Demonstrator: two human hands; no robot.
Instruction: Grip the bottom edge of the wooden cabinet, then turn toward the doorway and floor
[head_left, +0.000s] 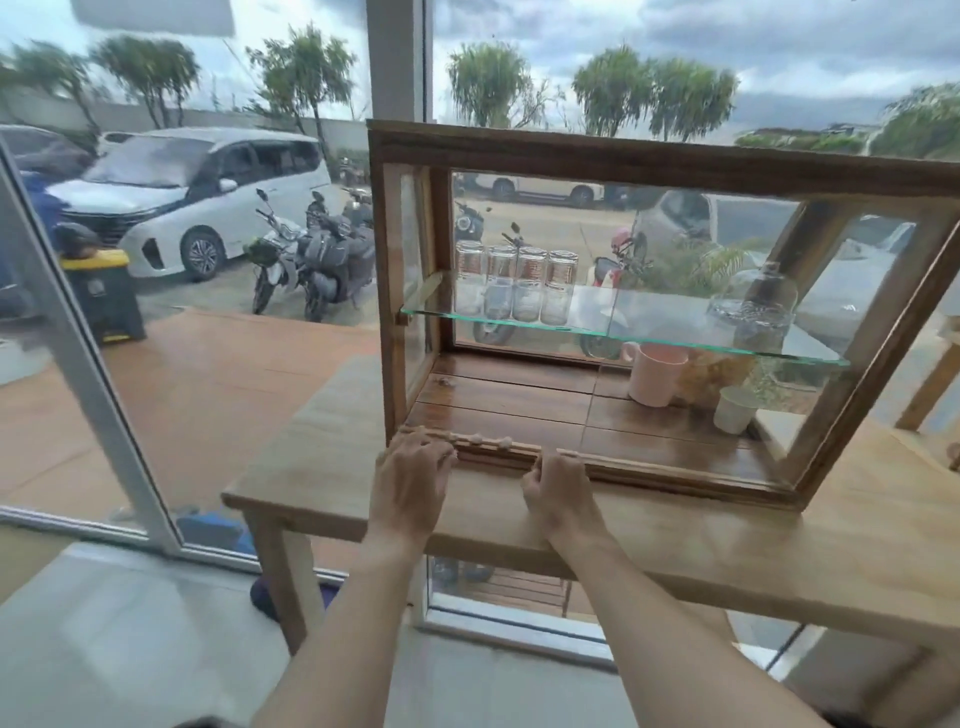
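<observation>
Both hands rest at 6 o'clock on the front bottom rail of one wooden glass display cabinet (644, 156) standing on the tabletop (675, 540): the left hand (410, 480) lies with fingers fairly straight over the rail, the right hand (558, 491) has its fingers curled onto the rail's edge. On the single glass shelf (649, 322) four printed drinking glasses (517, 267) stand at 11 o'clock, their lettering too blurred to read, and one glass jar (758, 301) at 2 o'clock. Below sit one pink mug (657, 374) and one small white cup (735, 410).
</observation>
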